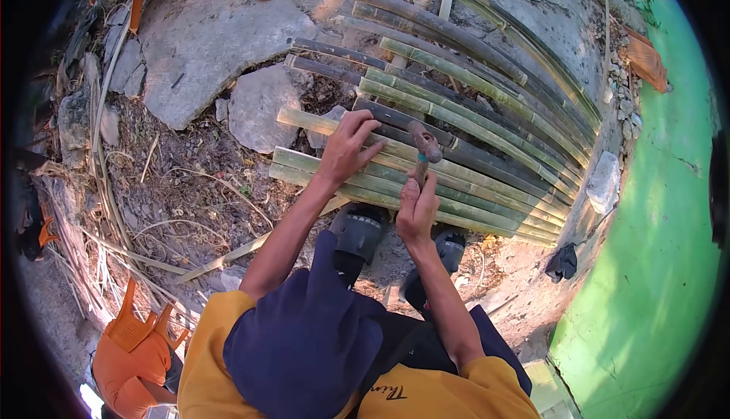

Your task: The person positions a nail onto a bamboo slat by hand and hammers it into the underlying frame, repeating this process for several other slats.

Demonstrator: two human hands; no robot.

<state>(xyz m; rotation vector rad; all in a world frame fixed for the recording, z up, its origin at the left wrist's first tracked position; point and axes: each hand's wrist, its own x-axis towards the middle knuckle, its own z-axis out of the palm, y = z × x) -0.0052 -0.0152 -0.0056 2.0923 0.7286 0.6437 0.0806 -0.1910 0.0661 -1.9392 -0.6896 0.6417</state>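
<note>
My left hand (351, 149) rests on a pale split bamboo strip (308, 121), its fingers on the far side and its thumb on the near side. My right hand (417, 210) is closed around the handle of a hammer (426, 145). The rusty hammer head is raised over the strips, just right of my left hand. Green bamboo strips (471, 210) lie nearest my feet, and a dark bamboo strip (475, 153) runs just beyond the pale one. Whether a nail is between my left fingers cannot be seen.
More bamboo strips (487, 84) fan out ahead, their right ends converging near a green wall (646, 267). Broken concrete slabs (220, 46) lie at upper left. A person in orange (133, 373) is at lower left, by an orange chair (129, 328). A white stone (604, 183) sits by the wall.
</note>
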